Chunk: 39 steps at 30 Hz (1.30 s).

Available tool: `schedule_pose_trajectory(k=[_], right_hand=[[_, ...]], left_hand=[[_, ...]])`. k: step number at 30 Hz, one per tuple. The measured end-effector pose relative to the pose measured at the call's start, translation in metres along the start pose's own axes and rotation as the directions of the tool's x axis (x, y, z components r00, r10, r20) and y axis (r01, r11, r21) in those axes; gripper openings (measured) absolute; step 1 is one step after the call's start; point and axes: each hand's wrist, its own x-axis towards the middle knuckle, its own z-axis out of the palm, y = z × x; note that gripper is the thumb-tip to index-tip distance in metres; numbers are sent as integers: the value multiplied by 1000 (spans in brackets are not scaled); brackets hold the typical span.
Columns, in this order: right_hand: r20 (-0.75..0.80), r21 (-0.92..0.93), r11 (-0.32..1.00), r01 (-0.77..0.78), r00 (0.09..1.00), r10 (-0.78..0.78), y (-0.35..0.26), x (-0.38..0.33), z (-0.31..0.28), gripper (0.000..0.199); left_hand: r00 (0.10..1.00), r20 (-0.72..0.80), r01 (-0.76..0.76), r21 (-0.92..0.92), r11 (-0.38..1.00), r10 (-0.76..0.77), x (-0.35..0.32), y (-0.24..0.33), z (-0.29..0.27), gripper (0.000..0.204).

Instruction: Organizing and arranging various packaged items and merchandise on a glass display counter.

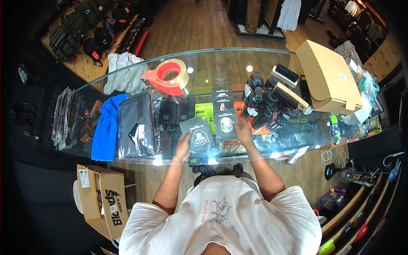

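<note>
Two dark flat packets in hand over a glass desk: left hand has fingers closed on the near-left edge of one dark packet with a pale round emblem; right hand pinches the right edge of a second dark packet, which sits just right of and slightly farther than the first. Both packets lie low over the desk, near edge, centre. Risk, as a judgement: glass is slick and crowded, so a loose pinch could let a packet slide off the near edge; right hand is close to the cluster of black bottles, and a sideways sweep could knock them over. Red tape dispenser sits far left, blue cloth at left edge, bagged dark item beside it. Containers: tan cardboard box far right, flap closed, contents hidden; open cardboard box on the floor near left, contents unclear.
</note>
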Motion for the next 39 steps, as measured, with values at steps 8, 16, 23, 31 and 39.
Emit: schedule_pose_trajectory(k=[8,16,23,31,39], right_hand=[[251,-638,587,499,855,-454,-28,-46,2,62],[272,-720,559,410,909,-316,-7,-52,19,66],[206,-781,539,314,945,-253,-10,-48,35,66],[172,-776,555,300,947,-272,-14,-43,49,65],[148,-782,557,278,952,-267,-13,-34,57,66]], left_hand=[[999,33,-1,-28,1000,2,-6,-9,-8,43],[995,43,93,-57,994,-91,-6,-10,-6,47],[995,44,93,-44,995,-91,-11,-8,0,46],[994,70,84,-29,996,-82,-10,-19,-14,44],[994,65,91,-44,995,-88,-12,-18,-19,41]])
